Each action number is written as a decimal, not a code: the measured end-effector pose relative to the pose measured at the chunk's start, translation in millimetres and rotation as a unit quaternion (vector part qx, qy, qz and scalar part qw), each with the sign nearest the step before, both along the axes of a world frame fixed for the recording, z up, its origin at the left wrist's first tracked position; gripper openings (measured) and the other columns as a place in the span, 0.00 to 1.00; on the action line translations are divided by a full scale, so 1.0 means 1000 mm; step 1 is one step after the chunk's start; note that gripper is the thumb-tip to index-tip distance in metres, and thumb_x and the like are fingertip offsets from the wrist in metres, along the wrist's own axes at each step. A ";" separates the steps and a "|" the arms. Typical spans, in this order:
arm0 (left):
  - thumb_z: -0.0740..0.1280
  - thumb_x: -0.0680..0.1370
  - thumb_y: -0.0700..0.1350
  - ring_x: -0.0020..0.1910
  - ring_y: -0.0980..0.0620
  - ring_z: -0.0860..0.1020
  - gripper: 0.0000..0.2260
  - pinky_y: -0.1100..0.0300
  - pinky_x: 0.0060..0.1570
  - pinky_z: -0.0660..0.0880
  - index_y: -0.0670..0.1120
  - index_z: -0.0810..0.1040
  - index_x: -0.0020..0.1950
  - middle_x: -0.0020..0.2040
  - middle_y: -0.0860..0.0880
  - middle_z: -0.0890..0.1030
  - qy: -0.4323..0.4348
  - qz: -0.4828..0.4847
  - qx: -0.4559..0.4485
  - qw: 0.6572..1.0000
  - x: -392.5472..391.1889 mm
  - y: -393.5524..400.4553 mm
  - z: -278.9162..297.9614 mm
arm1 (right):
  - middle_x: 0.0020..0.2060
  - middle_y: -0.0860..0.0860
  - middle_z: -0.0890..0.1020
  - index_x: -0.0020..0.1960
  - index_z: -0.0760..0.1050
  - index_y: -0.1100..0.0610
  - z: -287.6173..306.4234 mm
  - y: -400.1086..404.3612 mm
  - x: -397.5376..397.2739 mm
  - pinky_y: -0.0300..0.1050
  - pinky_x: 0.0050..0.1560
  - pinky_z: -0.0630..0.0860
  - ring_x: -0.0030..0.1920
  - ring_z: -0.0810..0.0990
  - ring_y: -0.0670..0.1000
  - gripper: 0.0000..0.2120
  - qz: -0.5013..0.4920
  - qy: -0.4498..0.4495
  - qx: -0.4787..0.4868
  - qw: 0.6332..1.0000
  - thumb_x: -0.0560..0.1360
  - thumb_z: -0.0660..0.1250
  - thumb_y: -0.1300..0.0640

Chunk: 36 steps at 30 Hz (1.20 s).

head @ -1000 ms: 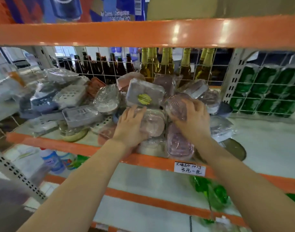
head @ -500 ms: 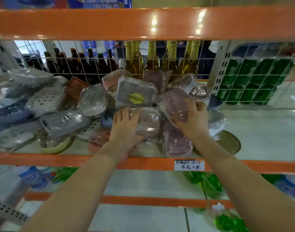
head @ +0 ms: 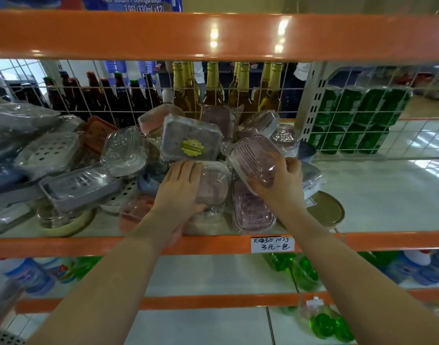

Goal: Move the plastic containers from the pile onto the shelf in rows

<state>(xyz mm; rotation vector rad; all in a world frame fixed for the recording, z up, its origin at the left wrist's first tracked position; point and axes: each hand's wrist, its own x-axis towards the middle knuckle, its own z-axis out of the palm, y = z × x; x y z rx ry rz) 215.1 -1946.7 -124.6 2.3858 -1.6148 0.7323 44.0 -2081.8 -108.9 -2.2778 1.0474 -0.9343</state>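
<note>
A pile of plastic-wrapped containers (head: 128, 155) fills the left and middle of the shelf (head: 387, 195). My right hand (head: 280, 185) grips a pink oval ribbed container (head: 255, 158), tilted and raised a little above the pile. My left hand (head: 181, 188) lies over a clear pinkish container (head: 213, 185) with its thumb tucked under the front edge. Another pink oval container (head: 253, 210) lies flat near the shelf's front, between my wrists. A grey box with a yellow sticker (head: 191, 143) leans behind my hands.
A wire grid (head: 238, 95) backs the shelf, with brown and gold bottles behind it and green cans (head: 350, 120) at the right. A gold lid (head: 327, 207) lies right of the pile. An orange beam (head: 213, 33) runs overhead. A price tag (head: 272, 244) hangs on the front rail.
My right hand has lifted the pink oval container up and slightly right out of the pile. My left hand has stayed on the clear container. The camera has tilted downward.
</note>
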 end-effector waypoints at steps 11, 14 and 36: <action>0.82 0.52 0.54 0.50 0.37 0.79 0.41 0.45 0.49 0.78 0.36 0.76 0.58 0.52 0.38 0.78 0.008 -0.033 -0.021 0.999 -0.002 0.010 0.008 | 0.66 0.59 0.62 0.70 0.64 0.51 -0.001 0.003 0.001 0.55 0.63 0.70 0.66 0.64 0.60 0.34 -0.002 -0.037 0.004 0.999 0.69 0.74 0.49; 0.82 0.54 0.54 0.51 0.36 0.78 0.40 0.44 0.51 0.77 0.36 0.75 0.59 0.53 0.38 0.78 0.026 -0.027 -0.036 0.999 -0.005 0.015 0.008 | 0.67 0.59 0.62 0.71 0.63 0.52 -0.001 0.006 -0.001 0.53 0.63 0.69 0.66 0.64 0.60 0.34 -0.001 -0.042 0.000 0.999 0.70 0.74 0.50; 0.72 0.67 0.62 0.66 0.42 0.64 0.41 0.49 0.65 0.64 0.46 0.62 0.74 0.68 0.44 0.66 0.119 -0.057 -0.062 0.989 -0.129 -0.024 0.039 | 0.67 0.58 0.62 0.71 0.63 0.51 0.004 -0.012 -0.130 0.54 0.67 0.68 0.66 0.65 0.59 0.34 -0.079 -0.080 0.018 0.994 0.70 0.73 0.48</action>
